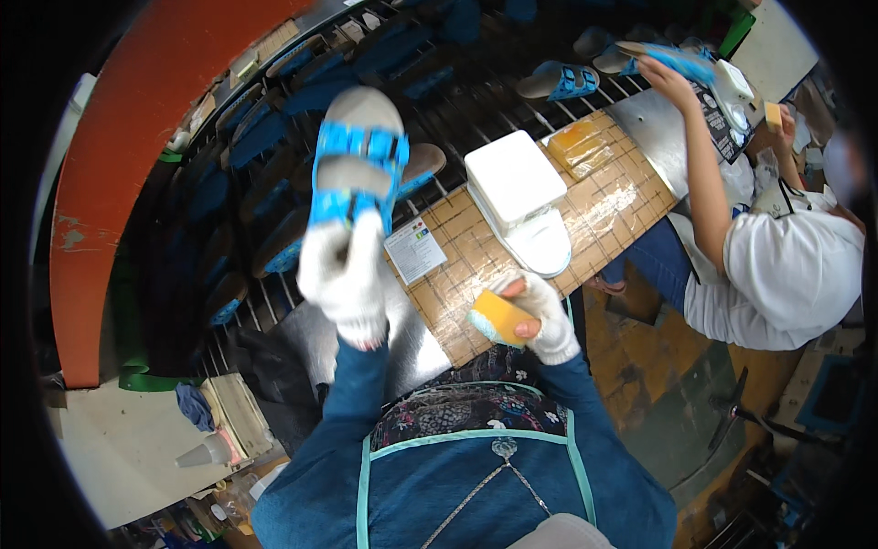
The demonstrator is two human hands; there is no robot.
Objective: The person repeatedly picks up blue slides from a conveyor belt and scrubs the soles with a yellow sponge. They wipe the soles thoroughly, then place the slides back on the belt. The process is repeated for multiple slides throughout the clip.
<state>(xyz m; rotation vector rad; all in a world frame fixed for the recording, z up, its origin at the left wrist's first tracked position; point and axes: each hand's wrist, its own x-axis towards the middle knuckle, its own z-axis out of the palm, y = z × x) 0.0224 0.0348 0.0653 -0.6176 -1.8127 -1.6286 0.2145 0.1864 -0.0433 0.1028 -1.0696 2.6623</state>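
We've got a blue-strapped grey sandal [357,171] gripped in our white-gloved left hand [346,277], up left of the brown, plastic-covered worktop [460,309]; our white-gloved right hand [547,322] pinches a yellow block [500,316]!

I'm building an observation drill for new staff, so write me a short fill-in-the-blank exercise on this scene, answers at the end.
1. The left hand holds a sandal with straps coloured ____.
2. The yellow block is held in the ____ hand.
3. The gloves on the wearer's hands are coloured ____.
4. In the picture, the printed card lies to the ____ of the white container.

Missing words: blue; right; white; left.
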